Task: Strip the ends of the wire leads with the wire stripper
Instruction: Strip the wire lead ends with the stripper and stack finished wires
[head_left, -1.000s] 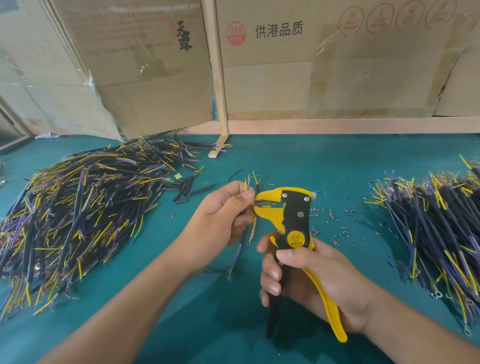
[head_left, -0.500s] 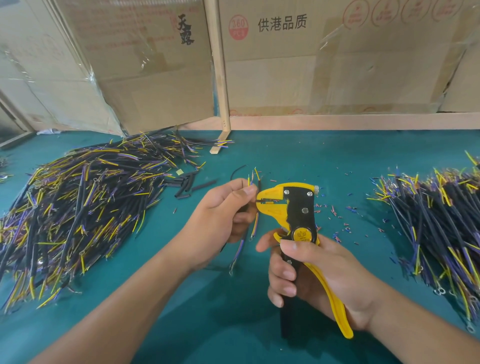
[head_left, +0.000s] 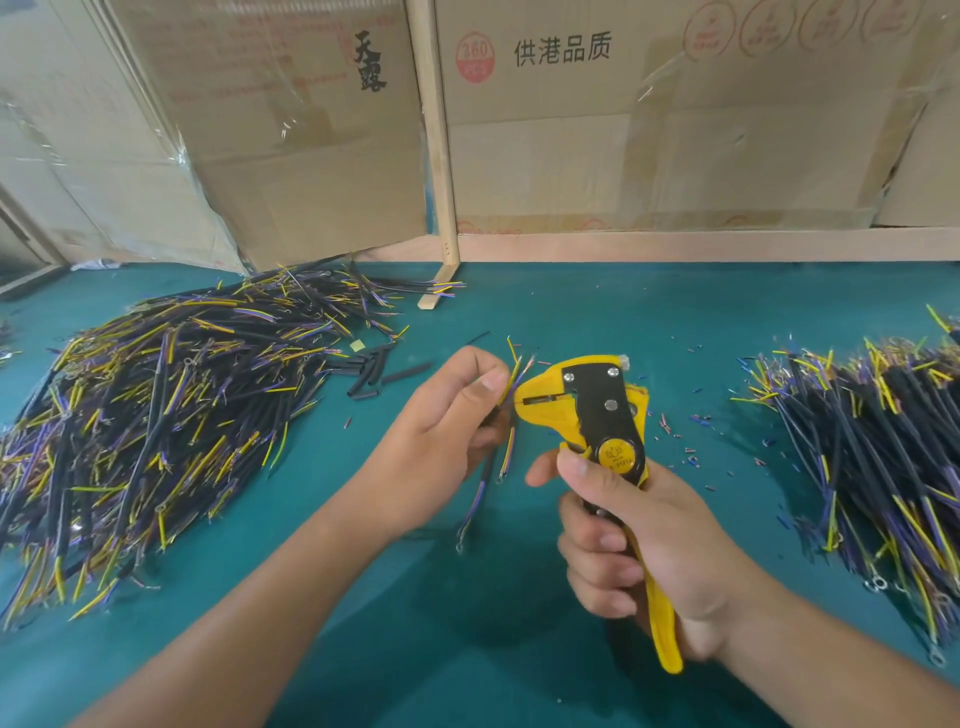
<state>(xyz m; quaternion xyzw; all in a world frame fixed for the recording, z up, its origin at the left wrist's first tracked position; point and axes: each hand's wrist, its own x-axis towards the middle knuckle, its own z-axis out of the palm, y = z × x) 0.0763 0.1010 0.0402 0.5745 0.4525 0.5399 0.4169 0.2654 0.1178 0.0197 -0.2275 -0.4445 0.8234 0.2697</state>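
My left hand (head_left: 441, 431) pinches a small bundle of wire leads (head_left: 511, 374) between thumb and fingers. The yellow and purple ends fan upward just left of the stripper's jaws, and the lower ends with ring terminals hang down to the mat. My right hand (head_left: 639, 535) grips the handles of the yellow and black wire stripper (head_left: 597, 410), held upright with its jaws pointing left. The jaws sit close to the wire ends; I cannot tell if a lead is inside them.
A large heap of black, yellow and purple leads (head_left: 156, 415) covers the left of the green mat (head_left: 571, 312). Another heap (head_left: 883, 441) lies at the right. Black sleeve pieces (head_left: 384, 369) and small insulation scraps (head_left: 691, 421) are scattered mid-table. Cardboard boxes (head_left: 623, 130) line the back.
The stripper's handles have closed together under my right hand. The wire ends in my left hand now stand slightly left of the jaws.
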